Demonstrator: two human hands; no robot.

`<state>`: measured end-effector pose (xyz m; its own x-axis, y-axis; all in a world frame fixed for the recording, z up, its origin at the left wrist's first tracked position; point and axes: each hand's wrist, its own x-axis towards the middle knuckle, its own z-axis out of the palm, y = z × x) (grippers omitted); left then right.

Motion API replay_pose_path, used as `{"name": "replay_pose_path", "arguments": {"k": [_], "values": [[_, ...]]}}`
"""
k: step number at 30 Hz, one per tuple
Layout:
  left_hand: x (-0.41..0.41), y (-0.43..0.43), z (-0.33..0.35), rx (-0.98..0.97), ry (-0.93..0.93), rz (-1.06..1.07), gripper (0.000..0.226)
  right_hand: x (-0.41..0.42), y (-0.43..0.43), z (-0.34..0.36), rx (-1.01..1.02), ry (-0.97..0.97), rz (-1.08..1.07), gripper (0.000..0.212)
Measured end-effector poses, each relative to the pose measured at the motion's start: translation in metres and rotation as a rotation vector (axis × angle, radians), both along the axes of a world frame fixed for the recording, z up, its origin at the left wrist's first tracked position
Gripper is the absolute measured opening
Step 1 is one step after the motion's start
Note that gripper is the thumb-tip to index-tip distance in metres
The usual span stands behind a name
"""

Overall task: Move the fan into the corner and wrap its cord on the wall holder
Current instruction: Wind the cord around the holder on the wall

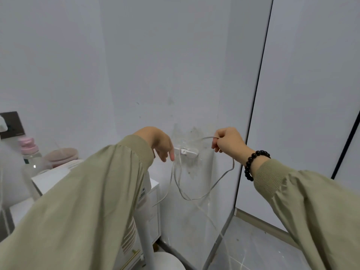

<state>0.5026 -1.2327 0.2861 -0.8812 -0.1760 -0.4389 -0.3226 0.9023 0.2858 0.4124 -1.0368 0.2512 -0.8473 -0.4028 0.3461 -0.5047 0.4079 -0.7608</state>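
— Cord (224, 177) first: thin, pale and limp, draped over the wall holder (188, 152) in slack loops that hang down toward the floor. From my seat I see the right hand (228, 142) closed around one strand, pinched between thumb and fingers just right of the holder. The left hand (159, 145) is loosely open, fingers pointing down, its fingertips just beside the holder's left end where the strands drop. It seems to be steadying them, though I cannot tell if it grips anything.

— And the fan?

— Only its white pole (147, 238) and round base (165, 261) show, below my left sleeve, standing next to the white cabinet (154, 207) near the corner. I judge it is already placed.

— How will the cord behave?

— Light, soft, no stiffness to speak of, so it will sag and slide off unless kept taut. I would hold it close to the holder, a short span between the hands, and lay each turn snug behind the hook's lip. The holder looks small and stuck to the wall; pulling hard could peel it off.

— Risk?

— Loops tangling together, or slipping free once released.
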Motion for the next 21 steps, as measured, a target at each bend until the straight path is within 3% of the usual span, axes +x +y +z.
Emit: {"name": "replay_pose_path", "arguments": {"k": [2, 6, 9, 16, 21], "values": [[-0.007, -0.002, -0.012, 0.051, 0.126, 0.114, 0.033, 0.000, 0.000, -0.007, 0.192, 0.048, 0.052, 0.033], [-0.024, 0.000, -0.033, 0.352, 0.266, 0.322, 0.028, 0.002, -0.002, -0.023, 0.615, 0.093, 0.176, 0.023], [-0.035, 0.008, -0.043, 0.499, 0.295, 0.421, 0.018, 0.002, -0.004, -0.039, 0.773, 0.045, 0.206, 0.021], [-0.052, 0.022, -0.055, 0.872, 0.413, 0.520, 0.021, -0.010, -0.016, -0.066, 0.695, -0.058, 0.175, 0.020], [-0.059, 0.023, -0.056, 0.839, 0.437, 0.373, 0.044, -0.009, -0.028, -0.070, 0.392, -0.392, 0.234, 0.031]]}}
